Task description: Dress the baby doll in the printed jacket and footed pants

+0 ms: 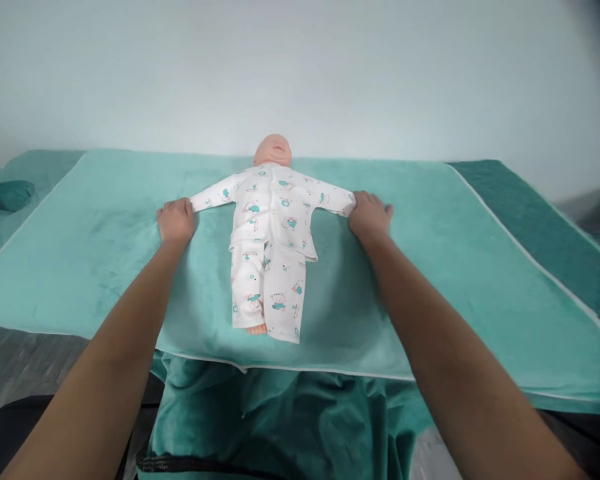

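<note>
A baby doll (273,151) lies on its back, its head toward the wall. It wears a white pajama top (253,210) with teal and red prints and matching pajama pants (283,293). The top's front is closed at the chest and parts slightly at the hem. Both sleeves stretch out sideways. My left hand (177,220) is closed at the end of the sleeve on the left, and my right hand (371,215) closes around the other sleeve's end. The doll's hands are hidden. Toes of one foot (257,329) show below the left pant leg; the other leg's end covers its foot.
The doll rests on a light green cloth (440,267) with white piping, spread over a bed or table. Darker green fabric (540,227) shows at the right, and more (280,413) hangs at the front. A white wall (300,73) stands behind.
</note>
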`<state>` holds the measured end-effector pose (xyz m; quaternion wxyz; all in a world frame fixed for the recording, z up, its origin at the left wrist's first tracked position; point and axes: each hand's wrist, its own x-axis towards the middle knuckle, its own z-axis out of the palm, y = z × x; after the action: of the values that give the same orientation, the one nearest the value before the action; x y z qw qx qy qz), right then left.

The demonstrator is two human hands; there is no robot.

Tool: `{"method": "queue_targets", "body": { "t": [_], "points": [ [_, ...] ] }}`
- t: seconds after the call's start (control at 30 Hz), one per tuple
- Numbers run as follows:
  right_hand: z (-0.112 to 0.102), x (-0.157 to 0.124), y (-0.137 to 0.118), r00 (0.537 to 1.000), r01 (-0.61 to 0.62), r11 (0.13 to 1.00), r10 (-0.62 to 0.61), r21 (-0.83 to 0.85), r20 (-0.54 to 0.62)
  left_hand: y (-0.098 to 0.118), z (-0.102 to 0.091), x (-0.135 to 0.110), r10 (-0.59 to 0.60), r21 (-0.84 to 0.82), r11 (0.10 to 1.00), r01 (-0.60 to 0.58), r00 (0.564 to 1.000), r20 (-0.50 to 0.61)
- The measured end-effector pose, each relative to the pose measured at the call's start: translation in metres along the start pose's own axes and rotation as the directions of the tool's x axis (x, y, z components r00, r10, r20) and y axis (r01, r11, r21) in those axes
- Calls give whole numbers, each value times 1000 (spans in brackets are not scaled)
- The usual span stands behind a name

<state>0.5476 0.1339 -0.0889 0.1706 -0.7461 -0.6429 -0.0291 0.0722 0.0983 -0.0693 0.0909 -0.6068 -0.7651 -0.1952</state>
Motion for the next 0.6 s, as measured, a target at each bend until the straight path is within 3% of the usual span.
{"method": "queue_targets", "body": {
  "t": [0.2, 0.33, 0.5, 0.6],
  "points": [
    [1, -5, 1, 995, -45, 995, 53, 84, -88, 1, 1, 1, -17, -14, 1000, 17, 1000, 7],
    [-8, -24, -5, 987, -7, 995, 23, 103, -157, 1, -2, -1, -16, -9, 1000, 16, 1000, 5],
    [-23, -92, -21, 981, 148, 957, -110, 251, -162, -3, -4, -4, -47, -81, 996, 42, 997, -67],
    [-37, -160, -36, 958, 274, 841, -195, 467, -211, -4, -3, -4, -56, -102, 994, 48, 995, -82]
  ]
}}
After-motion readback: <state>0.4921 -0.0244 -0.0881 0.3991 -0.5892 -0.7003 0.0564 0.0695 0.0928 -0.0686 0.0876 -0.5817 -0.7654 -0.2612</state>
